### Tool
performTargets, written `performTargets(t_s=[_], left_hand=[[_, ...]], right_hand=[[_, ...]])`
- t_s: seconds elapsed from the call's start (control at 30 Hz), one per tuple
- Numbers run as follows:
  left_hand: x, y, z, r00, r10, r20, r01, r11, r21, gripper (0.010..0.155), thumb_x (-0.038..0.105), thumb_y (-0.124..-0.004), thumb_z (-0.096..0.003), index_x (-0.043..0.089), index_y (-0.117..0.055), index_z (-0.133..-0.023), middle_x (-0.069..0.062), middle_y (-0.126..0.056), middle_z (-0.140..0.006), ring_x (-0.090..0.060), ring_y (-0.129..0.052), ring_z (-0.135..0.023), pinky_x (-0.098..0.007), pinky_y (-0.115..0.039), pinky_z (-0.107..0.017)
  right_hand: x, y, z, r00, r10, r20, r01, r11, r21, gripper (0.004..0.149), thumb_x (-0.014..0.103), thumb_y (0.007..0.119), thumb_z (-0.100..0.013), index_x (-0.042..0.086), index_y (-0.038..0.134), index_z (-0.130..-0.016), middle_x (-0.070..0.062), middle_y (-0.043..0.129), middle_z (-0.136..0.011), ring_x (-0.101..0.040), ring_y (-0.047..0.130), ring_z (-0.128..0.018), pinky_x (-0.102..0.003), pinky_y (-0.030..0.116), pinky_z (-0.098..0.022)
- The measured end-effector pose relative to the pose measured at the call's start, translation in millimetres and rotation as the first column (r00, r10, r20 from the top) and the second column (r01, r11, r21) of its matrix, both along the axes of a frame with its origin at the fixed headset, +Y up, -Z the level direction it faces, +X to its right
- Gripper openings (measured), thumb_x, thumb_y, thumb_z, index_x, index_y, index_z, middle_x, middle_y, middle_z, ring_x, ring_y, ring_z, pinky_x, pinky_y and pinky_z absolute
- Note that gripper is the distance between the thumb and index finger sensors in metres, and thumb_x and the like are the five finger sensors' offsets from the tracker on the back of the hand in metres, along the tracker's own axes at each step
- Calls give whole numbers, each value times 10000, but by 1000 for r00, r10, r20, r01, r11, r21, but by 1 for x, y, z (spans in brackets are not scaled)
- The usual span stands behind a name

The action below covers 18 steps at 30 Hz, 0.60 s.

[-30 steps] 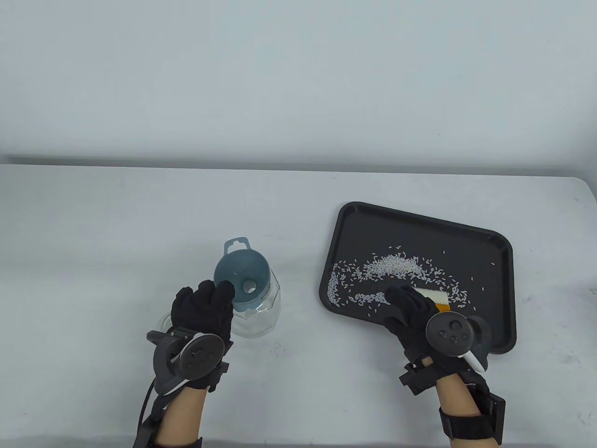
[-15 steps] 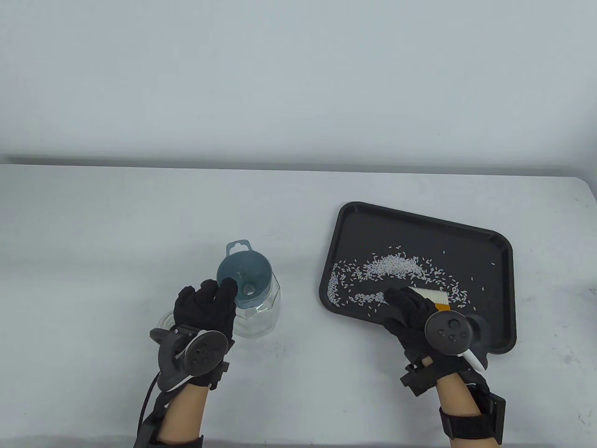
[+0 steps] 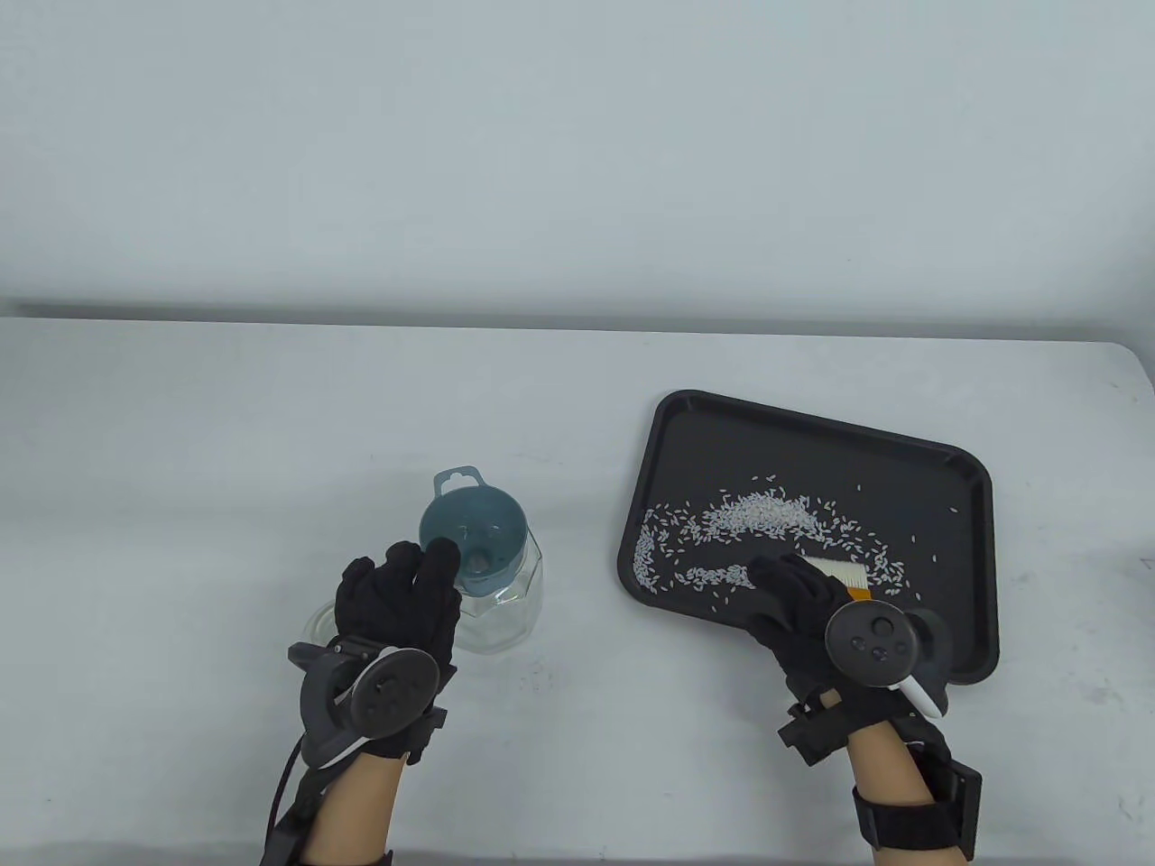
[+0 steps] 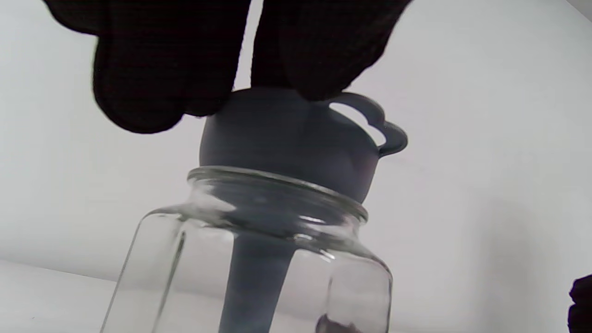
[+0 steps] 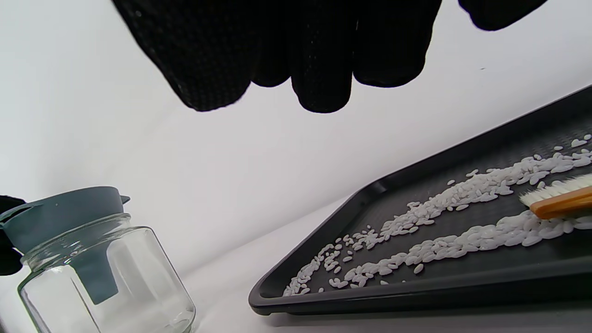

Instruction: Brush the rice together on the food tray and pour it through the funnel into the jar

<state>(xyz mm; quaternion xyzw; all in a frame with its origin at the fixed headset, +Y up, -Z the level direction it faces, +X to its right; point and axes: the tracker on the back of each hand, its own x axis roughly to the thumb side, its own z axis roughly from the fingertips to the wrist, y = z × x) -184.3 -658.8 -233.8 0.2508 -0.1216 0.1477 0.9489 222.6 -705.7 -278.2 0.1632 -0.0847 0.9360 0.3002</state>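
A blue-grey funnel (image 3: 475,532) sits in the mouth of a clear glass jar (image 3: 510,613) left of centre on the table. My left hand (image 3: 424,564) pinches the funnel's near rim, thumb inside the bowl. From the left wrist, the fingers (image 4: 162,69) rest on top of the funnel (image 4: 286,138), whose spout reaches down into the jar (image 4: 259,259). White rice (image 3: 758,514) lies in a curved band on the black tray (image 3: 812,437) at the right. My right hand (image 3: 790,582) grips a brush (image 3: 844,577) with pale bristles, which rest on the rice near the tray's front edge.
A clear round lid (image 3: 318,624) lies on the table just left of the jar, partly under my left hand. The brush's white handle end (image 3: 920,696) sticks out behind my right hand. The right wrist view shows the jar (image 5: 115,277) left of the tray (image 5: 416,291).
My left hand has drawn slightly nearer and the funnel has settled lower and straighter in the jar's mouth. The right hand and brush have hardly moved.
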Motion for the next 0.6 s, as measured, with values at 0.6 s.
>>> performTargets(t_s=[0.6], left_hand=[[36,2,17,984,-69,166,64,997,34,735,425,-715,-538,12,-529,-1117,-445,-481,-1071,-713,-581,-892,-833,-300,-645]], right_hand=[[0,2,2,904,400,152,-400,916,-37,661,418,764,-461,34,606,-976,-224,689,-986,-568,667,-898,-729,486,-569]])
